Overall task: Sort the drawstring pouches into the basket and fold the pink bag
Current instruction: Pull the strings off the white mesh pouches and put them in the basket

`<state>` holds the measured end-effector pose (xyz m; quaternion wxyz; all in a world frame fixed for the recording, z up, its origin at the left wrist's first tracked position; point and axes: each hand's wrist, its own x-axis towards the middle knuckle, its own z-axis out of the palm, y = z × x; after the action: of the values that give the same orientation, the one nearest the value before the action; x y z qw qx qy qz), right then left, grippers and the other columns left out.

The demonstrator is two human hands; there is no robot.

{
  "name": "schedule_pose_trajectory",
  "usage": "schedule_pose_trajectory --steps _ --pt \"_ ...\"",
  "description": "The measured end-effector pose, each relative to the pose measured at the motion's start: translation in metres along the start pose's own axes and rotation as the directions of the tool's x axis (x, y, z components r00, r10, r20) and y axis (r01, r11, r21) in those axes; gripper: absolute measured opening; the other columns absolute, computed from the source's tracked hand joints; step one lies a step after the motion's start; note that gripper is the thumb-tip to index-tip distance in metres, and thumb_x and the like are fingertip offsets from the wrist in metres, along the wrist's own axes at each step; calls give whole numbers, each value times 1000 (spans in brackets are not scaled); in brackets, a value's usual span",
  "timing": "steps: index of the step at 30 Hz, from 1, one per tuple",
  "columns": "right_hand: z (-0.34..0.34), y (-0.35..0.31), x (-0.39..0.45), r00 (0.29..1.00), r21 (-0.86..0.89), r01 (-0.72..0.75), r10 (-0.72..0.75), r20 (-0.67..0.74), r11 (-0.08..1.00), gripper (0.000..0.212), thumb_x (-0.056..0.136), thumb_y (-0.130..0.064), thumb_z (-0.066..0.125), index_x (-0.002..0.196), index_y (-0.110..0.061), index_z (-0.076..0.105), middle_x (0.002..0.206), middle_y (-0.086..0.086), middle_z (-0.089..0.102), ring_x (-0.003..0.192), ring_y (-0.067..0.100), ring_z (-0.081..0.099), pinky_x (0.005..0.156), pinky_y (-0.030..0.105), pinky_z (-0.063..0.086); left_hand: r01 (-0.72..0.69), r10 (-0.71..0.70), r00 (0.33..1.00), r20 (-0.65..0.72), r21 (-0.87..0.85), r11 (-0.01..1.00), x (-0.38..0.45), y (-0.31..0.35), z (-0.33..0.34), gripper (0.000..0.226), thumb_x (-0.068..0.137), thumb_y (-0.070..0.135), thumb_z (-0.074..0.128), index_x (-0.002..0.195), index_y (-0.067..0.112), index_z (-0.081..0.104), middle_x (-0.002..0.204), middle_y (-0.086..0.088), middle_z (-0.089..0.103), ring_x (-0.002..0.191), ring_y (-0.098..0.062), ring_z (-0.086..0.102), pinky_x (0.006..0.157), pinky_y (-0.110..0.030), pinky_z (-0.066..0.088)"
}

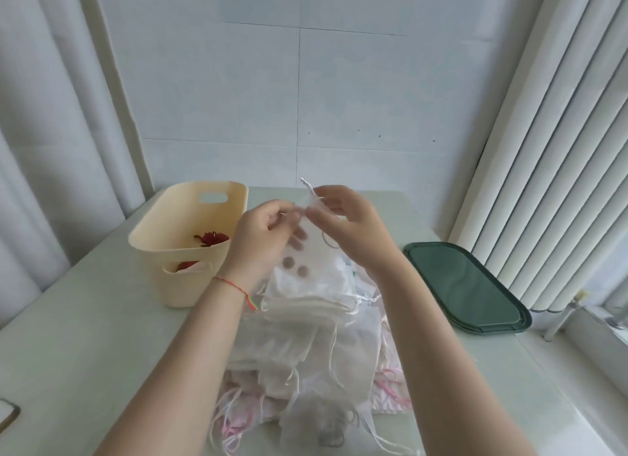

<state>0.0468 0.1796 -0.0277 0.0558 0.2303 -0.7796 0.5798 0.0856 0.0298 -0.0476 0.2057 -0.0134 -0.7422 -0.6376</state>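
Observation:
Above the table's middle, my left hand (263,238) and my right hand (343,222) both pinch the top of a sheer white drawstring pouch (314,255) with brown dots, held up over the pile. Its string end sticks up past my right fingers. Below lies a heap of white pouches (306,336) with loose strings. Pink fabric of the pink bag (390,387) shows under the heap's right and front edges. The cream basket (163,251) stands at the left, with something red inside.
A dark green tray (465,285) lies flat at the right of the table. Curtains hang at the left, a ribbed radiator at the right. A small framed object (8,415) peeks in at the left edge.

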Motion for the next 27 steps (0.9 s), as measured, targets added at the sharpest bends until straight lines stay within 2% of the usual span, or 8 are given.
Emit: schedule_pose_trajectory --steps 3,5,8,14,16,20,24,27 --pt "8 10 5 999 -30 -50 49 -17 998 20 91 -31 64 92 -12 71 69 -7 58 62 8 51 60 23 40 3 -14 997 78 146 989 6 -11 -4 13 96 20 60 89 24 71 61 -2 63 55 -17 56 48 -32 47" --pt "8 16 8 993 -28 -104 102 -55 994 24 94 -29 58 84 -12 72 69 9 55 63 11 48 62 29 42 12 -42 990 138 211 977 9 -14 -5 12 95 24 61 87 25 71 58 2 59 52 -15 51 47 -28 43" --pt "4 22 13 985 -18 -140 138 -108 990 26 95 -24 52 81 -18 73 76 6 65 71 11 59 75 34 51 13 -70 985 159 332 943 13 -19 -10 13 93 32 63 85 25 71 56 6 57 50 -9 47 46 -20 38" --pt "-12 13 10 915 147 -53 107 -388 988 27 100 -17 42 87 -7 63 60 5 50 47 14 42 48 21 38 0 -36 997 73 444 896 15 -35 -18 13 90 25 66 78 26 71 66 10 65 57 -6 58 62 -28 47" --pt "-12 6 7 939 254 -21 106 -327 967 26 102 -14 38 92 -3 59 63 9 57 47 18 51 47 24 43 -26 -12 996 86 430 902 15 -31 -18 7 86 23 70 81 27 72 74 12 68 67 -3 59 68 -25 48" --pt "-3 -3 3 996 341 -5 35 -82 940 29 105 -18 37 86 -6 55 83 11 63 75 24 65 67 35 52 12 -30 992 122 151 988 11 -18 -12 15 83 30 70 98 31 68 98 7 68 93 -11 63 80 -28 51" --pt "4 -6 -1 997 404 -42 13 73 914 38 105 -18 37 69 -11 48 72 4 58 78 24 61 78 38 50 -46 17 990 139 212 976 8 -11 -4 41 89 12 61 124 33 57 128 10 54 117 -3 51 95 -23 43" --pt "5 -8 -3 994 480 -76 26 109 874 35 105 -20 37 72 -10 45 73 12 55 75 27 58 74 35 50 28 -49 970 239 88 996 5 -8 0 35 81 22 62 114 34 62 128 14 59 127 -2 47 110 -36 37"
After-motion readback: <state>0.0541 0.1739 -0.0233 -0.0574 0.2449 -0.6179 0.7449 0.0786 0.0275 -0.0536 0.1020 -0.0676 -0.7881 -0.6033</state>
